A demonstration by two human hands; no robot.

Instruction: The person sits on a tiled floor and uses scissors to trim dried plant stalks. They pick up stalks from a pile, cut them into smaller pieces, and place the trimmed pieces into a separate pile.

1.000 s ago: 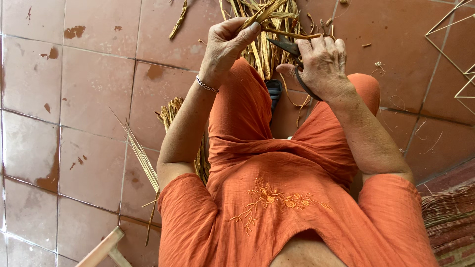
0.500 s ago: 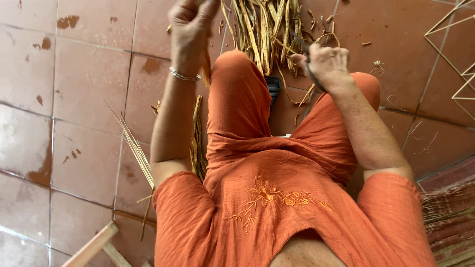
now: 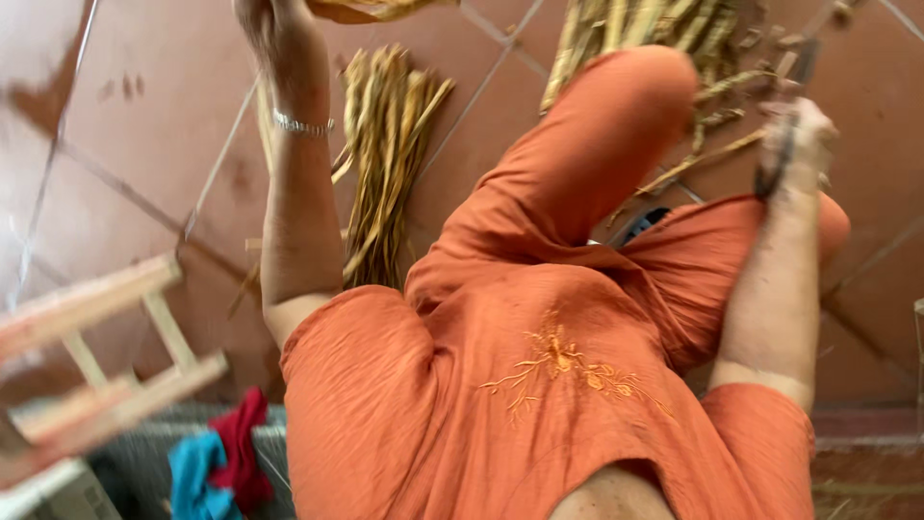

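The left hand (image 3: 274,29), at eleven o'clock, grips a tan strip (image 3: 371,10); the right hand (image 3: 794,144), at two o'clock, is clenched around a dark tool (image 3: 775,169) beside dried reeds (image 3: 385,164)

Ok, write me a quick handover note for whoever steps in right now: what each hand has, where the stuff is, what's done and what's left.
Left hand: raised at the top edge, gripping a strip of dry reed.
Right hand: closed on a dark-handled tool, blurred, likely a knife.
Reeds: one bundle on the tiled floor beside the left arm, a second pile beyond the raised knee.
Wooden frame at lower left.
Done: nothing finished in view.
Left: both piles look unworked.
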